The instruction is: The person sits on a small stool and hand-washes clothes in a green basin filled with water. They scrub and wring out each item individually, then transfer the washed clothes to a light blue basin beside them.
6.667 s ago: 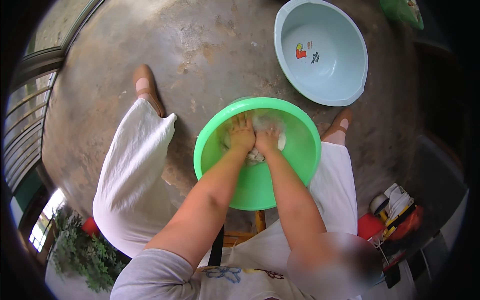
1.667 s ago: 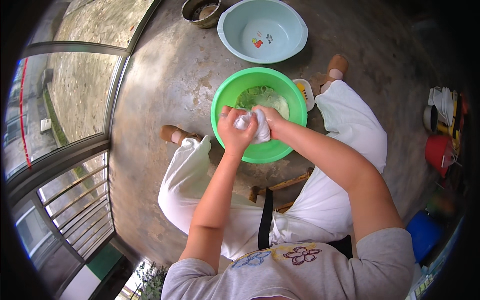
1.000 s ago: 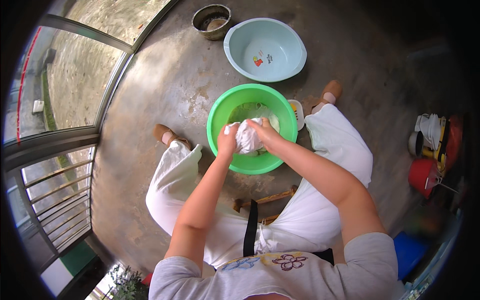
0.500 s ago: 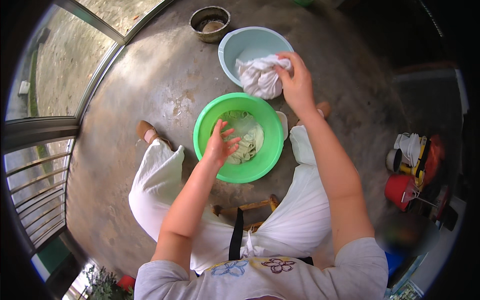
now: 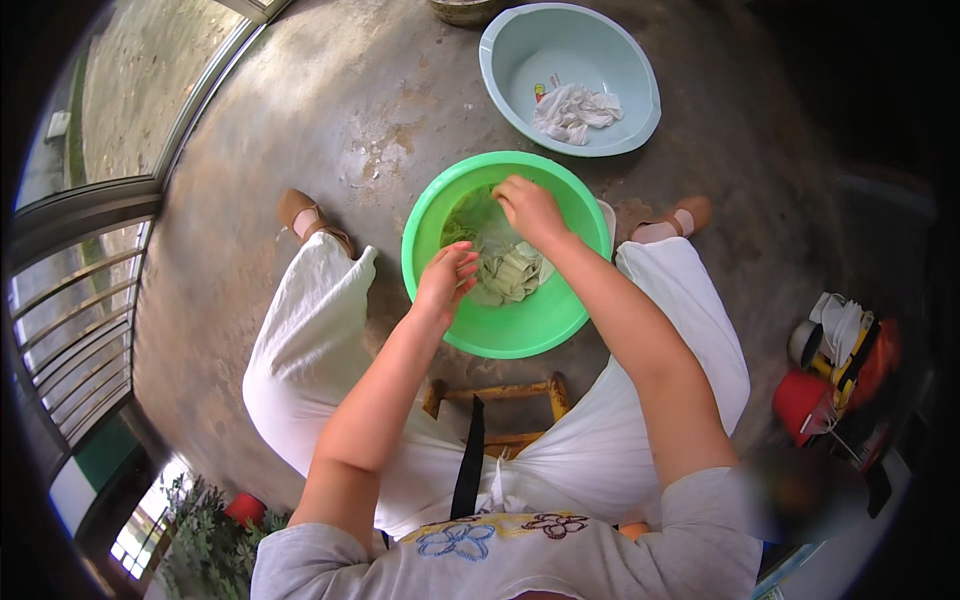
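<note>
Reaching down into the green basin (image 5: 520, 335), the right hand (image 5: 530, 208) is curling its fingers around the upper end of a pale green cloth (image 5: 508, 270), while the left hand (image 5: 445, 280) is pinching the cloth's near edge with bent fingers, so the fabric is being gripped at two ends over the water. The cloth is lying bunched in the middle of the basin, which is sitting on the concrete floor (image 5: 330, 130) between the person's knees, within easy reach from the low wooden stool (image 5: 495, 392). Beyond it, a pale blue basin (image 5: 620, 70) is holding a twisted white cloth (image 5: 575, 108), kept apart from the wet one.
</note>
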Demonstrator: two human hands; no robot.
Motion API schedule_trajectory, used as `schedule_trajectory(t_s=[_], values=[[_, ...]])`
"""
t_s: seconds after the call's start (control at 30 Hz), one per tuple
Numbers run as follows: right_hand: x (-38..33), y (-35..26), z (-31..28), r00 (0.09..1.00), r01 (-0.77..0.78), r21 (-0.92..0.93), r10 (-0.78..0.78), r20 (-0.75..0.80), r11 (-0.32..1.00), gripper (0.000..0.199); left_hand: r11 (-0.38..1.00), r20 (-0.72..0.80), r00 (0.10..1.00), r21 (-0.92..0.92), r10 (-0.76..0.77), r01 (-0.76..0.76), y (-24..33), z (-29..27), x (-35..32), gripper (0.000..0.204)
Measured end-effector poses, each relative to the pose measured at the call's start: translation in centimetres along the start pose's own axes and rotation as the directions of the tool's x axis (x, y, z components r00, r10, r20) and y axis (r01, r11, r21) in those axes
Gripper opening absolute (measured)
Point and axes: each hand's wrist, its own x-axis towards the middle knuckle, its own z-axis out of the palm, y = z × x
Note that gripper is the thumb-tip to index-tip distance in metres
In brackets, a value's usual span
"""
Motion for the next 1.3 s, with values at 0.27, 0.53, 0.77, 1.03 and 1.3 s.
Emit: schedule_trajectory(t_s=[0.27, 0.53, 0.77, 1.03, 1.3], values=[[-6.4, 4.3, 7.3, 0.725, -0.068, -0.664, 0.494, 0.481, 0.745, 0.070, 0.999, 0.034, 0.999, 0.042, -0.009, 0.008, 0.3, -0.4, -0.3, 0.026], [-5.0, 10.3, 8.2, 0.546, -0.458, -0.585, 0.731, 0.409, 0.669, 0.055, 0.978, 0.117, 0.993, 0.208, -0.001, -0.023, 0.0, 2.7, 0.2, 0.036], [-8.6, -2.0, 0.4, 0.855, -0.315, -0.211, 0.373, 0.361, 0.925, 0.027, 0.978, -0.043, 0.986, 0.124, -0.160, 0.165, -1.8, 2.3, 1.8, 0.065], [-10.2, -14.9, -8.1, 0.975, -0.127, 0.003, 0.124, 0.186, 0.992, 0.024, 0.989, 0.290, 0.957, -0.147, 0.031, 0.012, -1.5, 5.1, -0.3, 0.028], [-8.9, -13.3, -9.4, 0.922, -0.357, 0.189, 0.313, 0.230, 0.915, 0.028, 0.942, 0.133, 0.934, -0.078, 0.333, -0.325, -0.6, 2.5, -0.3, 0.029]])
